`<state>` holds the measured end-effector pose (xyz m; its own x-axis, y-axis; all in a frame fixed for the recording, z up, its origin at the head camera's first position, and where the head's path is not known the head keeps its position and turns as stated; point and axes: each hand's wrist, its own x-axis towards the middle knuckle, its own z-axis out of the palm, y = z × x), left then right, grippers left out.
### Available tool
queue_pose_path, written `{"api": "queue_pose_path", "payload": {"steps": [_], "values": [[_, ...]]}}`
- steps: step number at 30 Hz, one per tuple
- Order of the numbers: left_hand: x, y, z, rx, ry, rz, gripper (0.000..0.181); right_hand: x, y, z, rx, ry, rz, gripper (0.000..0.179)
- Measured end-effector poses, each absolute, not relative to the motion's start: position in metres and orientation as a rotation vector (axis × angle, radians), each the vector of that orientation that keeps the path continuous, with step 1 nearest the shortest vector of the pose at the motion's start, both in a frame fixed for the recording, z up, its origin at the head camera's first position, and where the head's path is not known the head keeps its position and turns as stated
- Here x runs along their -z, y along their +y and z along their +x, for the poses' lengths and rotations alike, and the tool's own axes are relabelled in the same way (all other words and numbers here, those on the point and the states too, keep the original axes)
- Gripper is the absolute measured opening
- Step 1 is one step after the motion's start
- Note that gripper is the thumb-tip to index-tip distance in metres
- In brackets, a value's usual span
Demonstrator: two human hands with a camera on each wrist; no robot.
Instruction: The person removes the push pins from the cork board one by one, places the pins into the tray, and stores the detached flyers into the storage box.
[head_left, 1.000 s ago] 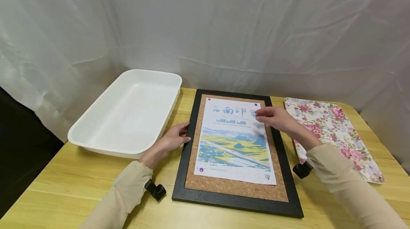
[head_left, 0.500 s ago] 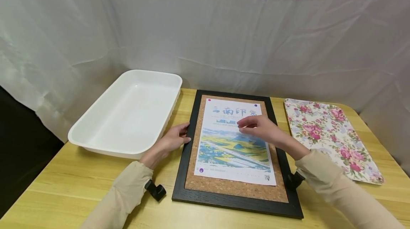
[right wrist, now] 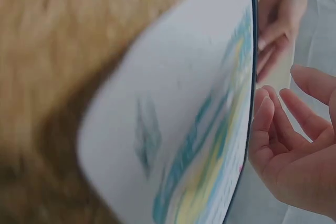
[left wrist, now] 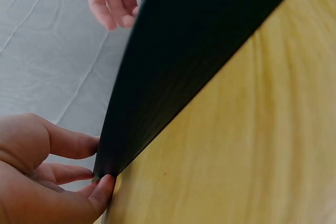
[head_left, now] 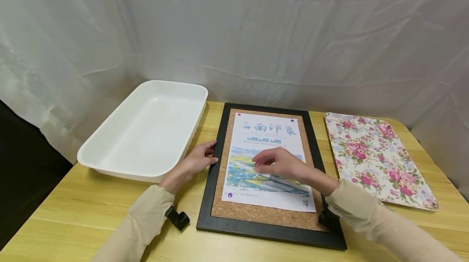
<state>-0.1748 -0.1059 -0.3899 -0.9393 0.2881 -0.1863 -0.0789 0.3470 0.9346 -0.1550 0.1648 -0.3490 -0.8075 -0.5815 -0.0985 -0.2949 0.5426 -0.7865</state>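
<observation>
Black-framed corkboard [head_left: 267,216], printed sheet [head_left: 271,148] on it, flat on the surface [head_left: 73,213].
Only the head view shows the white tray [head_left: 146,132] and floral board [head_left: 381,160], right hand [head_left: 280,162] above the sheet; left wrist view, left hand [left wrist: 47,166] pinching the corkboard's edge; right wrist view, right fingers [right wrist: 263,113] loosely curled, thumb apart.

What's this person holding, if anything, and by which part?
The left hand holds the black frame by its left edge. The right hand, above the poster, holds nothing visible.

I saw a tub [head_left: 143,136] of smooth, shiny plastic, a smooth wood worktop [head_left: 73,217], rough cork [head_left: 269,215] under plain paper [head_left: 264,201], a dull frame [head_left: 256,231] and silky, wrinkly cloth [head_left: 256,30].
</observation>
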Motion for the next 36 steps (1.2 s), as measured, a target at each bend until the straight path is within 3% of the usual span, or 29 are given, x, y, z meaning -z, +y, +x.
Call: {"api": "queue_pose_path", "payload": {"steps": [14, 36], "values": [[0.392, -0.105, -0.175, -1.636, 2.288, 0.190, 0.064, 0.356, 0.127, -0.145, 1.121, 2.285, -0.756, 0.020], [0.390, -0.106, -0.176, -1.618, 2.311, 0.211, 0.062, 0.361, 0.112, -0.137, 1.164, 2.173, -0.771, 0.016]]}}
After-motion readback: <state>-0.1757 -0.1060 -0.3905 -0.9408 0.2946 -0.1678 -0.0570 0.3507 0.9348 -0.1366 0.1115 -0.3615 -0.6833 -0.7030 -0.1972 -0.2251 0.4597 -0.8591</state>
